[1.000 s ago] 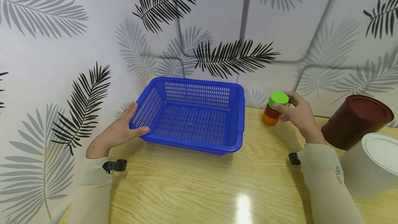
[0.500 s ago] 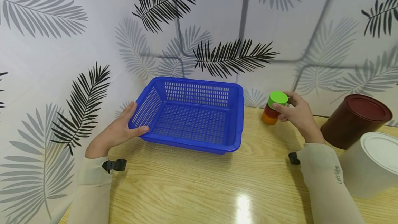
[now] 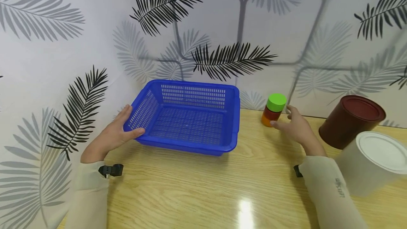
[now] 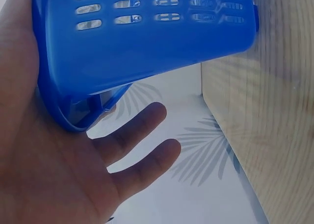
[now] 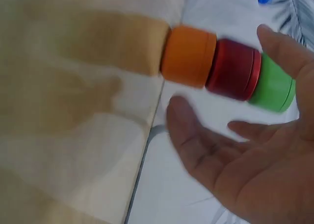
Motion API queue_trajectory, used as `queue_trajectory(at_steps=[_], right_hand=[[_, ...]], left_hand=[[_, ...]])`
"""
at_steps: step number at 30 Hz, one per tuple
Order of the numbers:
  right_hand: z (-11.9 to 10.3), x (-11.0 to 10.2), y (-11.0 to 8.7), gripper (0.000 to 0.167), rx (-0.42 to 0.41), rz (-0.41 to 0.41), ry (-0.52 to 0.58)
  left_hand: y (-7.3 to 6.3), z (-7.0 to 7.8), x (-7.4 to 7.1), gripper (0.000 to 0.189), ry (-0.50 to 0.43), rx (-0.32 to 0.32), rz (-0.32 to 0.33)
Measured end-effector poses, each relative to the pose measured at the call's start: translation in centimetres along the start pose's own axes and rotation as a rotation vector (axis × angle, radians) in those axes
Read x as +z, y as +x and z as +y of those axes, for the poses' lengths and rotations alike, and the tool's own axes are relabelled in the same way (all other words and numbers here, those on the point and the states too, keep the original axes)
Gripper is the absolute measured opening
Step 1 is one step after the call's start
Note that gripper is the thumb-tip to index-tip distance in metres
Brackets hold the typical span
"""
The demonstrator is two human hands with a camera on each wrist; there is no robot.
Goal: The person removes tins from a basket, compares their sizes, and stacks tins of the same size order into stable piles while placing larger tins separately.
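My left hand (image 3: pixel 109 139) rests against the front-left corner of a blue plastic basket (image 3: pixel 187 147), thumb along its front rim and fingers along its left side. In the left wrist view the basket's rim sits against the palm (image 4: pixel 54 165), with two fingers reaching straight past it. Three small round containers stand stacked by the wall: orange (image 3: pixel 268 118) at the bottom, dark red (image 3: pixel 271 114) in the middle, bright green (image 3: pixel 276 102) on top. Just right of the stack my right hand (image 3: pixel 297 126) has spread fingers and holds nothing; the right wrist view shows a gap between palm and stack.
A dark brown-red canister (image 3: pixel 349 121) and a white canister (image 3: pixel 365 165) stand at the right, close beside the right forearm. A leaf-patterned cloth (image 3: pixel 203 20) hangs behind the wooden table (image 3: pixel 178 186). Inside the basket only its slatted floor shows.
My right hand has let go of the green top container, drawn back slightly and lowered, leaving the stack standing. My left hand stays at the basket; the whole view has shifted a little.
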State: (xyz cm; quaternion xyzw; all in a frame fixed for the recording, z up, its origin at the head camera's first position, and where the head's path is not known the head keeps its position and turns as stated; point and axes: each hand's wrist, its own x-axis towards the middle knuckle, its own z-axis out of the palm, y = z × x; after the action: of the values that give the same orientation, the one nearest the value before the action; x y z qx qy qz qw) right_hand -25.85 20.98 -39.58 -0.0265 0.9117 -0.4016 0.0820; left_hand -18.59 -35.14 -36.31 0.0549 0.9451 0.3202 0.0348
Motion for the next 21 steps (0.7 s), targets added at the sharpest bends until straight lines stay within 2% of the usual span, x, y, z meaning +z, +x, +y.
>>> queue_trajectory(at_steps=[5,11,14,18,21], right_hand=[[-0.5,2.2,-1.8,0.118,0.003,-0.039,-0.046],[-0.6,3.9,-4.9,0.101,-0.116,-0.086,-0.083],[-0.5,4.4,-6.4,0.092,-0.185,-0.065,-0.111],[-0.1,4.9,-8.2,0.086,-0.264,-0.010,-0.139],[0.4,5.2,-9.4,0.086,-0.292,0.019,-0.150]], left_hand=[[0.4,-0.7,-0.5,0.108,-0.023,-0.027,0.015],[0.8,-1.5,-0.5,0.108,0.019,-0.043,0.045],[0.9,-1.8,-0.8,0.106,0.082,-0.041,0.071],[1.0,-1.8,-1.2,0.105,0.241,-0.046,0.123],[0.7,-0.8,-1.1,0.104,0.331,-0.037,0.181]])
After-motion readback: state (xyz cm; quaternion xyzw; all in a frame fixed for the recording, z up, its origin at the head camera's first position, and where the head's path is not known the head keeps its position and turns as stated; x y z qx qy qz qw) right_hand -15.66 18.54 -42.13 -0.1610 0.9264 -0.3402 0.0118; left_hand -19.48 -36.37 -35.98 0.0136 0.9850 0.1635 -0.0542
